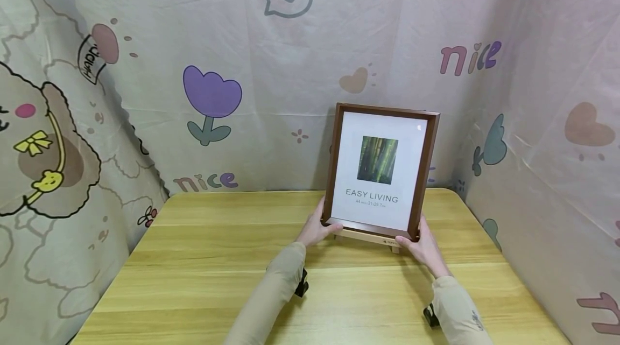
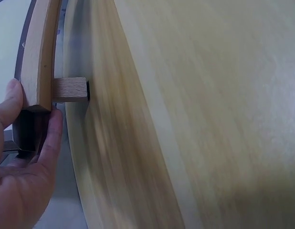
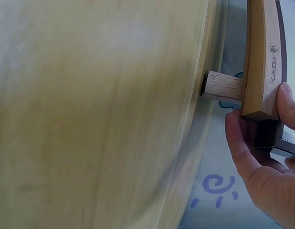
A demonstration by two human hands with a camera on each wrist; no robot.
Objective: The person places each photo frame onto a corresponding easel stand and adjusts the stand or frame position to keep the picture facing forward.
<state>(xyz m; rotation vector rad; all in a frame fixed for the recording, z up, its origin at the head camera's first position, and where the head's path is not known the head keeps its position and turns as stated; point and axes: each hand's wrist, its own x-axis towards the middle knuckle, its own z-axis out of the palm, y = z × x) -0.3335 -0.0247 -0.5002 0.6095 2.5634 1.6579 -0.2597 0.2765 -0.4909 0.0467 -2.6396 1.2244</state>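
The frame (image 1: 380, 167) seems seated on its easel (image 1: 365, 236). Left hand (image 1: 315, 228) and right hand (image 1: 425, 248) curl round its bottom corners, not yet off

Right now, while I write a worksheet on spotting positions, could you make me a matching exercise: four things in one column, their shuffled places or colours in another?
Things
1. framed picture
2. wooden stand
3. left hand
4. purple tulip

Places and colours
A. printed on the backdrop
B. brown border around a white sheet
C. pale wood, along the lower edge of the brown border
D. at the lower left corner in the head view, thumb in front

Pairs: 1-B, 2-C, 3-D, 4-A
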